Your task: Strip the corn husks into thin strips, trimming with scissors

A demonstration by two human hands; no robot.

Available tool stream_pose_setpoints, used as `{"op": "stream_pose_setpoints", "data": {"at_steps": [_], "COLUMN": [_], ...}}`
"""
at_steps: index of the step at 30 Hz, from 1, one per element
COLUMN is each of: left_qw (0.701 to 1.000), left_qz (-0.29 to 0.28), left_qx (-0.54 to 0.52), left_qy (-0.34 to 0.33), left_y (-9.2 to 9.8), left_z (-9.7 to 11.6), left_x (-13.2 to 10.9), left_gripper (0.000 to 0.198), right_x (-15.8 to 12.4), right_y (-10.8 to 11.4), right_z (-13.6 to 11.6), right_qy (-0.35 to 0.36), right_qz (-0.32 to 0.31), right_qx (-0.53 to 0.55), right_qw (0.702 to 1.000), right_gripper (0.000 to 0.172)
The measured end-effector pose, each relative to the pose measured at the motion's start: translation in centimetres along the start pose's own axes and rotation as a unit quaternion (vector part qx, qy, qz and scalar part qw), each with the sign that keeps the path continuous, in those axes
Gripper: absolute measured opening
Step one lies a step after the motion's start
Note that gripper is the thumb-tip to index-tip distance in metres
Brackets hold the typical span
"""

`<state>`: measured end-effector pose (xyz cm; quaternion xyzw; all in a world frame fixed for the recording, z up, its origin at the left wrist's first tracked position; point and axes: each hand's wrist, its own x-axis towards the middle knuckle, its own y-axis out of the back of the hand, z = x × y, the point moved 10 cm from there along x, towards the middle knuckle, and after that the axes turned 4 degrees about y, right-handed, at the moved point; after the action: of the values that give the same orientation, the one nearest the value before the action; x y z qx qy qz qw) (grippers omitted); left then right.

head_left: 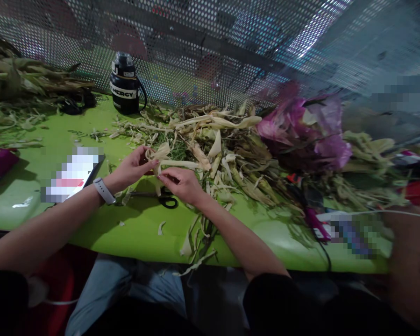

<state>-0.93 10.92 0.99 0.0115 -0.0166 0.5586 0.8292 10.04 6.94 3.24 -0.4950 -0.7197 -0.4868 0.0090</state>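
Observation:
Over the green tabletop, my left hand pinches a pale, folded strip of corn husk between thumb and fingers. My right hand grips the lower part of the same husk, its thumb and forefinger pressed together. Both sets of fingertips nearly meet. A pale stalk-like piece runs rightward from the husk, and whether it is joined there I cannot tell. Just below my hands lie scissors with black handles. A large heap of dried husks spreads behind and right of my hands.
A black bottle stands by the perforated metal screen. Left of my forearm lies a phone with a lit screen. Pink plastic wrap rests among husks at right. Another person's arm reaches in at far right, near a cable.

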Motion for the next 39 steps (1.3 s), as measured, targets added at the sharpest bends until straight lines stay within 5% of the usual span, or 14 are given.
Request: {"op": "stream_pose_setpoints", "data": {"at_steps": [7,23,29,33,39], "left_qw": [0.999,1.000,0.998,0.997,0.992], "left_qz": [-0.047,0.002,0.005,-0.069,-0.092], "left_qx": [0.006,-0.008,0.048,0.030,-0.041], "left_qy": [-0.010,0.013,0.029,0.030,0.073], "left_y": [-1.0,0.6,0.7,-1.2,-1.9], "left_z": [0.3,-0.2,-0.6,-0.2,-0.6], "left_x": [-0.1,0.6,0.4,-0.3,-0.7], "left_gripper": [0.028,0.025,0.027,0.028,0.011], "right_x": [0.1,0.1,0.5,0.4,0.0], "right_y": [-0.4,0.5,4.1,5.6,3.8], "right_z": [-0.5,-1.0,-2.9,-1.7,1.3], "right_qy": [0.018,0.017,0.074,0.037,-0.092], "right_qz": [-0.017,-0.062,0.035,0.116,0.102], "right_qx": [0.037,-0.023,-0.199,-0.129,-0.006], "right_qw": [0.999,0.998,0.977,0.984,0.991], "right_gripper": [0.024,0.021,0.022,0.024,0.036]}}
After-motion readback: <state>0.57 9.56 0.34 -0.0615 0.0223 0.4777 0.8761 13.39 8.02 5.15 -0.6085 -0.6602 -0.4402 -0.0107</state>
